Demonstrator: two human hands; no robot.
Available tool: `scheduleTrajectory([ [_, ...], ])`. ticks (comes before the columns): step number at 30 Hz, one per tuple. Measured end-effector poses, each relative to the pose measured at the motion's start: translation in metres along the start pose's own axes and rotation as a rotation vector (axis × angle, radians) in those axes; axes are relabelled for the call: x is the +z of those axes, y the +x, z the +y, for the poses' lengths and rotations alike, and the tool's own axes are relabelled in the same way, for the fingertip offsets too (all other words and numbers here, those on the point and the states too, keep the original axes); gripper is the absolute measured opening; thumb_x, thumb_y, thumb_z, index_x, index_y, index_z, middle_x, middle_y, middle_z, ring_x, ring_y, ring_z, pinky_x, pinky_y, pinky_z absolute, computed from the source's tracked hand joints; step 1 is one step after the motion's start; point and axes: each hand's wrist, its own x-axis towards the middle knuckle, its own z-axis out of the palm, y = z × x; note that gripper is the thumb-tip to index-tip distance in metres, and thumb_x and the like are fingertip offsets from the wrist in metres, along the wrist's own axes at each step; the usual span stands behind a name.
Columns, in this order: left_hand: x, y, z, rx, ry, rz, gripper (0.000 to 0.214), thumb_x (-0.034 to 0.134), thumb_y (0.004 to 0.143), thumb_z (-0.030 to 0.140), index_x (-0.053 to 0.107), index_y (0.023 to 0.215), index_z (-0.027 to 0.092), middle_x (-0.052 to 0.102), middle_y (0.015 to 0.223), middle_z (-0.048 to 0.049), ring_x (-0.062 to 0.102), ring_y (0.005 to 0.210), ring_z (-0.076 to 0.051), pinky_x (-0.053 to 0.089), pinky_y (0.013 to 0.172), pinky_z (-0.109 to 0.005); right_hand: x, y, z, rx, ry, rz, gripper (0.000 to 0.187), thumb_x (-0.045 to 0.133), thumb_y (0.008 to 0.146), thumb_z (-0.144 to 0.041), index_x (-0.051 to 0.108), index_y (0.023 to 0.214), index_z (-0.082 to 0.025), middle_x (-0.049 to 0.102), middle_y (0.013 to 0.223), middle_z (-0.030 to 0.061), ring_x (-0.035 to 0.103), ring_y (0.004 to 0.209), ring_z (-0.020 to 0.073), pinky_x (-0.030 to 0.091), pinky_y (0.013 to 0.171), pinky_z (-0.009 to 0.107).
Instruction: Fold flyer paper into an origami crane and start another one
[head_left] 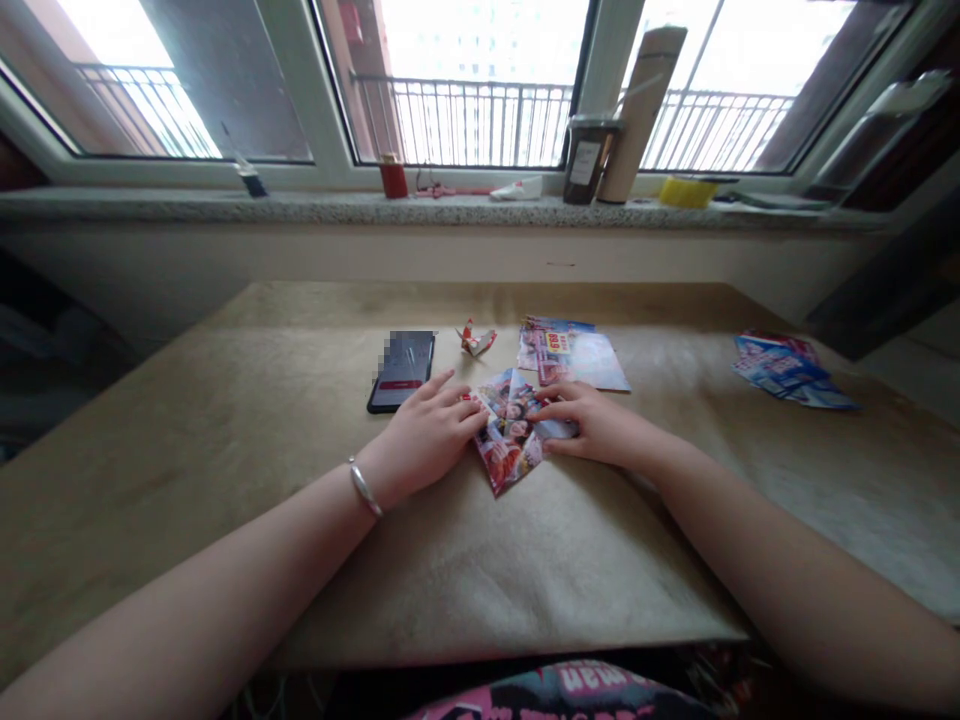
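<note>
A folded piece of colourful printed paper (512,432) lies on the tan table (225,420), shaped like a diamond. My left hand (424,435), with a silver bangle on the wrist, lies flat on the paper's left edge, fingers stretched out. My right hand (589,422) presses on the paper's right side with its fingers extended along a fold. Neither hand lifts the paper off the table.
A dark phone (403,369) lies just beyond my left hand. A small folded paper figure (476,339) and a stack of printed leaflets (570,355) sit behind. More leaflets (787,370) lie at the right. A windowsill (300,207) holds a red cup, jar and tube.
</note>
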Motion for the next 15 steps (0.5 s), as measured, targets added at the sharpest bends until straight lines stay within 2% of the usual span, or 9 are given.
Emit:
scheduleTrajectory([
  [3, 0.0, 0.0, 0.004, -0.025, -0.007, -0.048, 0.029, 0.045, 0.089, 0.015, 0.06, 0.114, 0.018, 0.064, 0.112, -0.0086, 0.058, 0.103, -0.022, 0.034, 0.104, -0.045, -0.004, -0.001, -0.005, -0.027, -0.041, -0.033, 0.039, 0.066, 0.076, -0.037, 0.067, 0.112, -0.023, 0.056, 0.126, 0.0108, 0.051, 0.117, 0.0263, 0.037, 0.102, 0.044],
  [5, 0.0, 0.0, 0.007, -0.05, -0.009, -0.097, 0.032, 0.045, 0.088, 0.015, 0.057, 0.117, 0.015, 0.062, 0.115, -0.0114, 0.058, 0.101, -0.023, 0.043, 0.094, -0.041, -0.008, -0.002, -0.01, -0.053, -0.069, -0.059, 0.044, 0.067, 0.074, -0.04, 0.065, 0.115, -0.022, 0.056, 0.126, 0.0107, 0.05, 0.117, 0.0267, 0.037, 0.102, 0.043],
  [8, -0.002, -0.001, 0.01, -0.081, -0.007, -0.14, 0.034, 0.046, 0.088, 0.014, 0.055, 0.121, 0.014, 0.061, 0.116, -0.0124, 0.057, 0.102, -0.024, 0.047, 0.086, -0.038, -0.014, -0.002, -0.017, -0.088, -0.124, -0.079, 0.049, 0.069, 0.072, -0.042, 0.065, 0.116, -0.021, 0.058, 0.124, 0.0111, 0.05, 0.116, 0.0287, 0.037, 0.101, 0.045],
  [11, -0.005, -0.001, 0.013, -0.118, 0.001, -0.138, 0.033, 0.047, 0.087, 0.015, 0.056, 0.118, 0.014, 0.063, 0.11, -0.0115, 0.059, 0.096, -0.024, 0.049, 0.081, -0.037, -0.017, -0.001, -0.025, -0.096, -0.188, -0.089, 0.041, 0.065, 0.076, -0.041, 0.067, 0.112, -0.021, 0.062, 0.116, 0.0109, 0.052, 0.111, 0.029, 0.04, 0.097, 0.045],
  [15, -0.006, 0.0, 0.01, -0.163, 0.009, -0.142, 0.027, 0.049, 0.087, 0.017, 0.06, 0.111, 0.016, 0.064, 0.1, -0.0097, 0.06, 0.086, -0.023, 0.049, 0.074, -0.034, -0.017, -0.001, -0.033, -0.06, -0.255, -0.096, 0.029, 0.055, 0.084, -0.036, 0.07, 0.103, -0.021, 0.065, 0.104, 0.0101, 0.057, 0.102, 0.0258, 0.045, 0.089, 0.039],
])
